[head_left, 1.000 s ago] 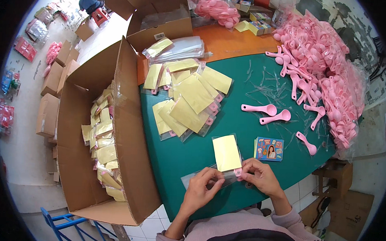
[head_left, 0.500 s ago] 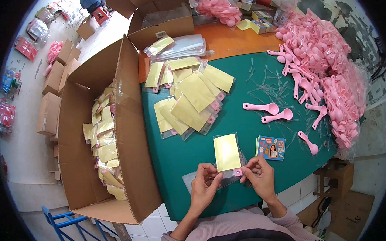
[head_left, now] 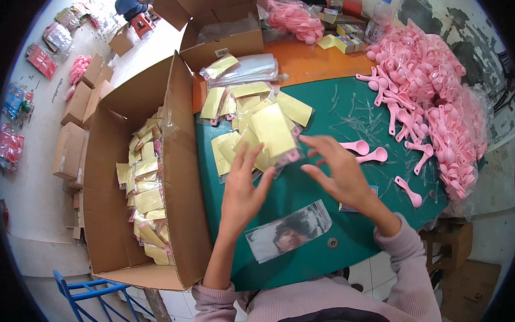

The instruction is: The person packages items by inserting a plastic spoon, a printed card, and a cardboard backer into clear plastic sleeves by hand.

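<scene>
My left hand (head_left: 240, 189) reaches over the near side of a pile of flat clear packets with pale yellow cards (head_left: 221, 145). Its fingers are spread and hold nothing. On top of that pile lies one packet with a yellow card (head_left: 274, 130) and a pink spoon end at its lower corner. To the right of it my right hand (head_left: 339, 172) hovers over the green table top, fingers apart and holding nothing. Closer to me lies a glossy clear plastic bag (head_left: 289, 231). Beneath my right forearm a stack of blue printed cards (head_left: 374, 190) is mostly hidden.
A tall cardboard box (head_left: 183, 175) with more yellow-card packets stands on the left. Loose pink spoons (head_left: 374, 155) and a large heap of pink spoons (head_left: 419, 70) lie on the right. Clear plastic scraps (head_left: 361, 119) are scattered between. A small round object (head_left: 333, 242) lies near the front edge.
The yellow-card packet that both hands held near the front edge now lies on the pile, let go. Both hands have moved forward and opened. The plastic bag beneath is uncovered.
</scene>
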A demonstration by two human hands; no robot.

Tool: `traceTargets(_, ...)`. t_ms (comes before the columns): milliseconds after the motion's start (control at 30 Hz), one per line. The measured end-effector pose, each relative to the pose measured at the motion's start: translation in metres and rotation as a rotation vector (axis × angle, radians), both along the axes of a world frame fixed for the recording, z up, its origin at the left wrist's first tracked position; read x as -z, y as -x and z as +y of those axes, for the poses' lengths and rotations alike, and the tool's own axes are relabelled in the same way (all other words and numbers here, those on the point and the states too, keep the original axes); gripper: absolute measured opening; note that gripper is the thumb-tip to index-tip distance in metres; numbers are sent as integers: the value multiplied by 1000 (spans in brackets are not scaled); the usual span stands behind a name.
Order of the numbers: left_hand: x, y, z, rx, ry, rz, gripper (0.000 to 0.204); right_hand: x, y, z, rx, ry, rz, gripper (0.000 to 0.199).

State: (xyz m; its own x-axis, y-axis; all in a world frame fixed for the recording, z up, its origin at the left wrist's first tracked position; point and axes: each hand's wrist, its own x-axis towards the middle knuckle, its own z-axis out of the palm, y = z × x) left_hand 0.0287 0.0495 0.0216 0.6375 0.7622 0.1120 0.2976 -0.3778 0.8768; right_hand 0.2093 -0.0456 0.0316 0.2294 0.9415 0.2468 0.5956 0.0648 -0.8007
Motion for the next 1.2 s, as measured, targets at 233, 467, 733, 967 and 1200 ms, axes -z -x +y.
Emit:
traceTargets(233,53,4,10,-280,-249,156,53,73,19,64,-17,64,-822,71)
traceTargets(467,70,0,10,-322,-238,264,57,65,43,128,155,200,-912,72)
traceTargets(733,53,12,1,-286,-365,268,47,13,-47,66,45,255,-744,30)
traceTargets(967,46,4,-82,191,-274,302,35,50,-96,1,39,292,-899,16)
traceTargets(1200,57,6,-75,254,-226,212,30,40,-109,-7,72,209,-798,15)
